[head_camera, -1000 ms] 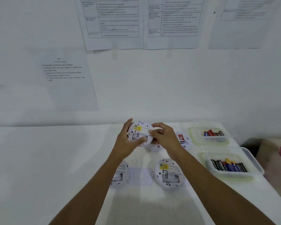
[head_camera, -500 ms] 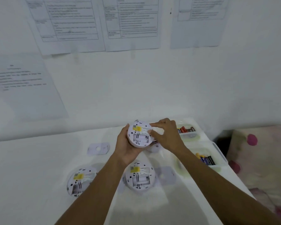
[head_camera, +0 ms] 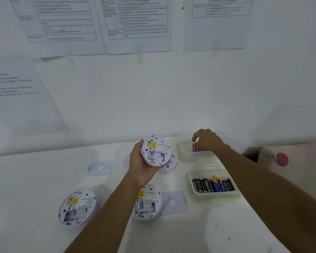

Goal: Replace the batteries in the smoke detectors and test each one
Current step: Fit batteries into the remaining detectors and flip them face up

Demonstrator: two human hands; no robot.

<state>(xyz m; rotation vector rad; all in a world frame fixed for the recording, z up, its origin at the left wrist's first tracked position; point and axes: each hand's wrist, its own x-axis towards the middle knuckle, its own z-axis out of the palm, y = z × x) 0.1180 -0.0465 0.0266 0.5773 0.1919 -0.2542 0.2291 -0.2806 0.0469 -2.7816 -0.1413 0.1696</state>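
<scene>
Far left, at seven o'clock of the view, the left detector (head_camera: pixel 77 207) lies face down on the white table (head_camera: pixel 26 189), with its yellow label up and its battery bay open. At its one o'clock, apart from it, a flat mounting plate (head_camera: pixel 100 168) lies on the table.

In the centre, the left hand (head_camera: pixel 140 167) has the held detector (head_camera: pixel 156 151) cupped in the palm, fingers wrapped under its rim. It is lifted clear of the table with its back tilted to the camera. The yellow label sits at its eleven o'clock and the open bay is pale inside. At its four o'clock, a hidden detector (head_camera: pixel 170 166) peeks out on the table behind it. Down at six o'clock sits the near detector (head_camera: pixel 147 203), back up, partly covered by the left forearm. A second plate (head_camera: pixel 173 202) lies just beside it at three o'clock.

To the right, the far tub (head_camera: pixel 197 155) stands at the table's back edge. The right hand (head_camera: pixel 206 141) is down in it, fingers curled over a blue battery (head_camera: pixel 194 149). I cannot tell whether it is pinching anything. At the tub's six o'clock, just beside it, the near tub (head_camera: pixel 192 192) holds a row of batteries (head_camera: pixel 212 184), black and blue.

At three o'clock of the view, off the table, is a pale cushion (head_camera: pixel 299 161) with a pink spot.
</scene>
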